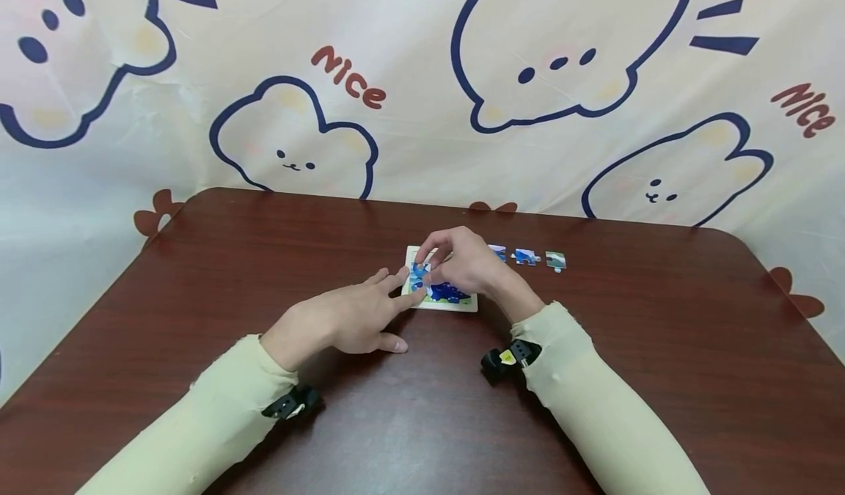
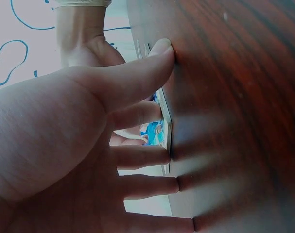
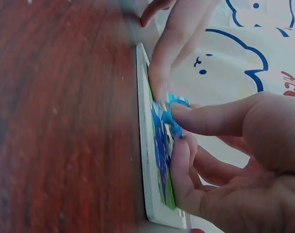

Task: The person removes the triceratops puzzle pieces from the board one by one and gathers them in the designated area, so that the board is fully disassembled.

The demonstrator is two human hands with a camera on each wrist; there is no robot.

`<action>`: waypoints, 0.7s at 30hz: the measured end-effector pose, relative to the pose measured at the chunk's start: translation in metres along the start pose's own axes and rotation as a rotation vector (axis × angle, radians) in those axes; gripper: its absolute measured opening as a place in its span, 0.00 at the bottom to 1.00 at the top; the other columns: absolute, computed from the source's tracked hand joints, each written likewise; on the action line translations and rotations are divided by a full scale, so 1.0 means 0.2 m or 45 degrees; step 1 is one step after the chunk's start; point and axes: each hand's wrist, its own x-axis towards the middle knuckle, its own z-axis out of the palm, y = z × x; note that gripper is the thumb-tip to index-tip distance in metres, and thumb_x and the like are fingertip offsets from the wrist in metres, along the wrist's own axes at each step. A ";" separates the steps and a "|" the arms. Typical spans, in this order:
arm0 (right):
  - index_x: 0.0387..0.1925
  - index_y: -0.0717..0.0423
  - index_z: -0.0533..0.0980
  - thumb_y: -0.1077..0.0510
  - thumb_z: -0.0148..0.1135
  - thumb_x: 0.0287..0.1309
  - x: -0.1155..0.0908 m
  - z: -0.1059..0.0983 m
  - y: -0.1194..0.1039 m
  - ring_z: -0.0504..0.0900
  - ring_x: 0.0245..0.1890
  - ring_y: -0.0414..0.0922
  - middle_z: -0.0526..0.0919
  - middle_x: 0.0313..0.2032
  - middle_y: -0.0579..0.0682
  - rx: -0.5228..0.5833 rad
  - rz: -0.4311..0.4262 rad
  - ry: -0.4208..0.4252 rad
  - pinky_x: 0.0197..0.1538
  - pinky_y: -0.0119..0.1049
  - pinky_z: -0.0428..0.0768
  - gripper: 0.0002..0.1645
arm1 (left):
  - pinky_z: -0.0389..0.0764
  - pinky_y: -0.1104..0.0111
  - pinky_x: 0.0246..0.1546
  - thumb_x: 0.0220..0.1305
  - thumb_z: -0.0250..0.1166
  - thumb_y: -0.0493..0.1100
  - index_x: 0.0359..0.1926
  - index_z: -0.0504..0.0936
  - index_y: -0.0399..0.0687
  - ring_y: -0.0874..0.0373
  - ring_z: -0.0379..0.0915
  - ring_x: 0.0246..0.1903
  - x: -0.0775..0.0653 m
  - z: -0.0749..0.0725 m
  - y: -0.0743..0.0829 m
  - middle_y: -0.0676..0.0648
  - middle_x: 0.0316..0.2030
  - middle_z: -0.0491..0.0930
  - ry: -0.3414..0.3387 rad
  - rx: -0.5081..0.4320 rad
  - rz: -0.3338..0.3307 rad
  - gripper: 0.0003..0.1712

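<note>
A small jigsaw puzzle in a white frame [image 1: 455, 307] lies on the table, its picture blue and green. My right hand [image 1: 465, 262] is over it and pinches a light-blue puzzle piece [image 3: 178, 100] between thumb and fingers. In the right wrist view that piece is tilted up at the puzzle's surface. My left hand [image 1: 350, 317] reaches in from the left with straight, spread fingers, and its fingertips touch the frame's left side. The left wrist view shows the left thumb [image 2: 142, 75] held away from the other fingers; the puzzle is mostly hidden behind them.
Beyond the right hand, loose puzzle pieces lie in a row: one partly hidden piece [image 1: 499, 251], a blue one [image 1: 526, 257] and a greenish one [image 1: 556, 261]. The brown wooden table [image 1: 660, 334] ends at a curtain [image 1: 416, 150] with cartoon drawings.
</note>
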 end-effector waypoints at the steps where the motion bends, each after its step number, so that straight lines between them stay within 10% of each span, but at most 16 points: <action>1: 0.43 0.44 0.88 0.65 0.77 0.59 0.00 0.00 0.00 0.82 0.46 0.51 0.87 0.40 0.52 0.002 0.006 -0.005 0.54 0.47 0.81 0.14 | 0.66 0.38 0.76 0.75 0.65 0.58 0.85 0.56 0.57 0.30 0.41 0.84 0.00 0.00 0.00 0.38 0.86 0.43 0.000 -0.002 0.000 0.45; 21: 0.49 0.44 0.87 0.63 0.78 0.58 0.00 0.01 0.00 0.83 0.47 0.51 0.88 0.43 0.53 -0.142 -0.021 -0.007 0.53 0.48 0.85 0.18 | 0.66 0.39 0.77 0.76 0.64 0.58 0.86 0.53 0.58 0.30 0.39 0.84 0.00 0.00 0.00 0.38 0.87 0.39 -0.016 0.000 0.005 0.46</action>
